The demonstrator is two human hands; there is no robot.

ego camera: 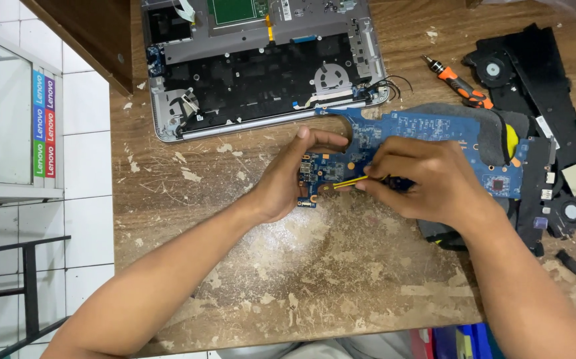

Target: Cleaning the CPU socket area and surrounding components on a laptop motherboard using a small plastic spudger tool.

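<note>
While the blue board (427,133) lies across the middle of the worn wooden bench (314,266), both hands meet at its left end. At 12 o'clock from the hands sits an opened laptop base (261,66), silver rim around a black inside, its near edge just beside the board. At 2 o'clock lies an orange screwdriver (457,83), and past it, toward 3 o'clock, black fan parts (534,73) cover the bench edge; the right end of the board rests over dark pieces there. At 9 o'clock the bench ends and white floor tiles (89,199) show. Nothing lies between the hands and the board.

The left hand (288,179) comes from 7 o'clock, palm turned to the right, thumb on top and fingers curled under the left end of the board, so its grip is clamped on the board. The right hand (427,179) comes from 5 o'clock, knuckles up, fingers pinched together on a thin yellow tool (349,181), whose tip points to 9 o'clock and touches the board.
</note>
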